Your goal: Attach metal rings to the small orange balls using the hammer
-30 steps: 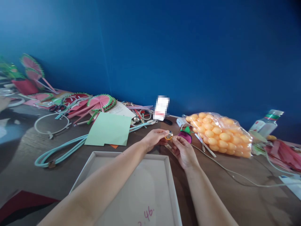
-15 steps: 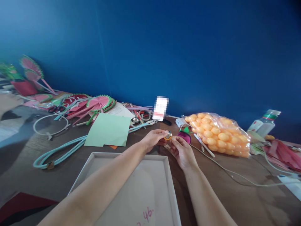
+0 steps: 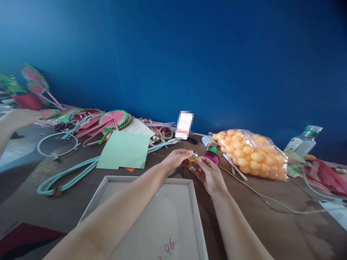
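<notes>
Another person's hand [image 3: 23, 118] has come further in toward the paper fans [image 3: 36, 77] at nine o'clock; my own pair hold position. Between them sits a shiny trinket [image 3: 193, 156] with a yellow rim, beyond the tray [image 3: 173, 209] at seven — I see the left hand [image 3: 176, 161] pinching it and the right hand [image 3: 213, 177] gripping its edge at four, presumably to steady so small a piece. Near twelve, a phone [image 3: 183, 126] stands tilted — likely so its screen can be read.
</notes>
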`<action>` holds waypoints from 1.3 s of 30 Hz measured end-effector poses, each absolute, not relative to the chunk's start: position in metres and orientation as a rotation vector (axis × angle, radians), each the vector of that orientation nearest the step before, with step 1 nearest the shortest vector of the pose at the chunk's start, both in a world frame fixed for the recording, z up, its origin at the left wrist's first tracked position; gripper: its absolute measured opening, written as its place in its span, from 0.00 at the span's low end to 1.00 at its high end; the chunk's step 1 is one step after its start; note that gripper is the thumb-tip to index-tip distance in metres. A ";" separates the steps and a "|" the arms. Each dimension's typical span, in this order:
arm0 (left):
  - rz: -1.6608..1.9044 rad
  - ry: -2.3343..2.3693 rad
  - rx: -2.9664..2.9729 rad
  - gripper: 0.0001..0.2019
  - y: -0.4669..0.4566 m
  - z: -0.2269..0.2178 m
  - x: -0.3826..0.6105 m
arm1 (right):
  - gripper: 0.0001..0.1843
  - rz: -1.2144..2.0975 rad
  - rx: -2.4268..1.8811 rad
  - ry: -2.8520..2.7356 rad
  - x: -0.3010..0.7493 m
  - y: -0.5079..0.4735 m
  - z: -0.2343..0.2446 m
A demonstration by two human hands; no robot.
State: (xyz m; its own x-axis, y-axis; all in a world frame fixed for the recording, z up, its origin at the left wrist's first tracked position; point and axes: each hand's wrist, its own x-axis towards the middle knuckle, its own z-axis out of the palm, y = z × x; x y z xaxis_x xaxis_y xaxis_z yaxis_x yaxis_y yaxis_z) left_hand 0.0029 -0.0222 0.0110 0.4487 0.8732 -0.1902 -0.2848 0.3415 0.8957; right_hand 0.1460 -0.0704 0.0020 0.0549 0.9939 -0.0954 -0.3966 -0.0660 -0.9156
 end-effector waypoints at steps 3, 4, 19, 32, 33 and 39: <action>0.858 0.763 0.911 0.20 -0.023 0.012 0.003 | 0.12 1.389 -0.980 -0.832 0.147 -0.070 0.000; 0.858 0.758 0.912 0.20 -0.023 0.012 0.003 | 0.12 1.390 -0.976 -0.836 0.147 -0.070 0.000; 0.858 0.749 0.917 0.20 -0.024 0.013 0.003 | 0.14 1.372 -1.002 -0.804 0.146 -0.071 0.004; 0.863 0.759 0.903 0.20 -0.025 0.014 0.004 | 0.14 1.388 -0.998 -0.796 0.147 -0.071 0.004; 0.864 0.758 0.904 0.20 -0.025 0.014 0.004 | 0.14 1.389 -0.996 -0.797 0.147 -0.071 0.003; 0.863 0.744 0.899 0.21 -0.025 0.015 0.003 | 0.13 1.413 -0.959 -0.811 0.148 -0.071 0.004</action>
State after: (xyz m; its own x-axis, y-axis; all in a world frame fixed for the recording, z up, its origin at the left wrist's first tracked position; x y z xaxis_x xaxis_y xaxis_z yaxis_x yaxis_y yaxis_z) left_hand 0.0031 -0.0251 0.0149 0.4573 0.8699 -0.1849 -0.3103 0.3509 0.8835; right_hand 0.1484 -0.0709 0.0036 0.0235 0.9956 -0.0912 -0.4234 -0.0728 -0.9030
